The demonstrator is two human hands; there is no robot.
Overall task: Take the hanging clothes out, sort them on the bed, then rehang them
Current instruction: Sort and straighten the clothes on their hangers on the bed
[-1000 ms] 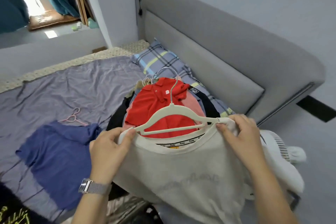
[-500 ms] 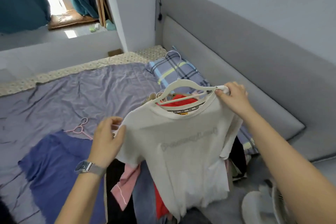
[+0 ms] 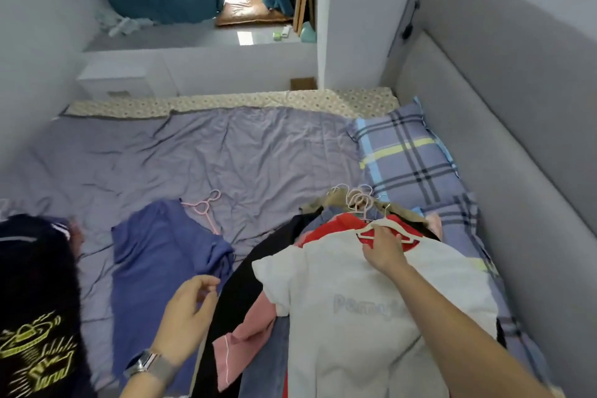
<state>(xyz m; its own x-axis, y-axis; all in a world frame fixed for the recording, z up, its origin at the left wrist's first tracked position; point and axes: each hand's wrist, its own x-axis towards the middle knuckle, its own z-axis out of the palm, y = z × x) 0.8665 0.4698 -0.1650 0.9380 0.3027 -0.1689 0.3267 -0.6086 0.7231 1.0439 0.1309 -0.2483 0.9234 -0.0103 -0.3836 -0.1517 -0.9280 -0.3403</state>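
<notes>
A white T-shirt (image 3: 365, 310) lies face up on top of a pile of hung clothes (image 3: 255, 310) on the bed, its white hanger (image 3: 384, 226) still in the collar. My right hand (image 3: 382, 247) rests at the collar with its fingers around the hanger's lower bar. My left hand (image 3: 190, 313) hovers above the pile's left edge, fingers loosely curled, holding nothing. A red shirt (image 3: 326, 231) shows under the white one. A blue garment (image 3: 161, 271) lies flat to the left with a pink hanger (image 3: 206, 208) beside it.
The bed (image 3: 193, 158) has a wrinkled purple sheet and a plaid pillow (image 3: 407, 158) by the grey headboard (image 3: 504, 100) on the right. A dark garment with yellow print (image 3: 35, 317) fills the lower left. Several hanger hooks (image 3: 355, 199) stick out at the pile's far end.
The white T-shirt, held up in the air before, now lies flat on the pile. My left hand has let go of its shoulder and drawn back left. My right hand moved to the collar.
</notes>
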